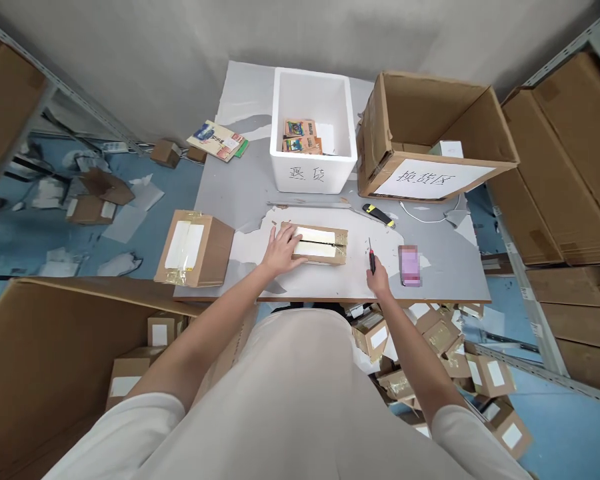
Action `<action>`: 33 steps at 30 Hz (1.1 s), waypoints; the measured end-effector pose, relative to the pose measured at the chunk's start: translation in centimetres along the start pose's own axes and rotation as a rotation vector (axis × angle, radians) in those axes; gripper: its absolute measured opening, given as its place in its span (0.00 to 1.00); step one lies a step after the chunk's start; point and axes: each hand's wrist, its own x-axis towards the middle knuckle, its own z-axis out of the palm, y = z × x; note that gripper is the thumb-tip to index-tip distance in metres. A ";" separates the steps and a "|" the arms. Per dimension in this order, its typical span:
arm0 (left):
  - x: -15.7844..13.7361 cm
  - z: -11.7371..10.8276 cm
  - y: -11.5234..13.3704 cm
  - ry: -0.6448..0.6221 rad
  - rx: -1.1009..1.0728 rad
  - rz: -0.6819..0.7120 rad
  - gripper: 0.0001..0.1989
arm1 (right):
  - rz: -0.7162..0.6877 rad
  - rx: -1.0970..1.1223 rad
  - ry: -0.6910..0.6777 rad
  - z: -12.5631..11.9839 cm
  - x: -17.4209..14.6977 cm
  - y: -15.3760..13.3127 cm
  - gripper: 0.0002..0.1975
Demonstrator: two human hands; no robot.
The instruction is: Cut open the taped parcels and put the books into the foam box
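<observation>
A small cardboard box (341, 248) lies flat at the middle of the table, with a slit running lengthwise through its white label and tape across its right end. My left hand (281, 251) grips its left end, fingers over the top and thumb along the near edge. To the right of the box, my right hand (379, 280) is closed round the red and black handle of a thin-shafted screwdriver (372, 259). The shaft points away from me, apart from the box. Beyond it lies a yellow and black utility knife (379, 215). A phone (409, 266) rests right of my right hand.
At the back stand a white foam box (313, 175) holding several packets and a large open carton (435, 180). A taped box (195, 250) sits at the left edge, booklets (217, 140) behind it. A metal ruler (307, 205) lies mid-table. Cartons crowd the floor and shelves.
</observation>
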 end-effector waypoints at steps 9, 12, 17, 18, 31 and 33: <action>-3.6 0.4 2.0 -0.012 0.023 0.018 0.19 | -0.043 -0.210 0.085 2.2 1.4 0.2 0.33; -5.3 1.6 2.2 -0.049 -0.036 0.057 0.21 | -0.304 -0.094 0.198 0.5 1.0 -2.3 0.33; -6.7 3.8 2.3 -0.087 -0.074 0.021 0.25 | -0.702 -0.072 -0.038 -1.1 2.6 -9.2 0.30; -6.9 4.1 2.3 -0.094 -0.074 0.022 0.26 | -0.648 -0.060 -0.041 -1.0 3.3 -10.4 0.26; -7.8 4.1 2.3 -0.226 -0.103 0.058 0.38 | -0.506 0.076 0.023 0.2 7.7 -12.5 0.23; -7.7 3.8 2.8 -0.250 -0.065 0.046 0.39 | -0.308 0.140 0.121 1.0 8.9 -13.2 0.30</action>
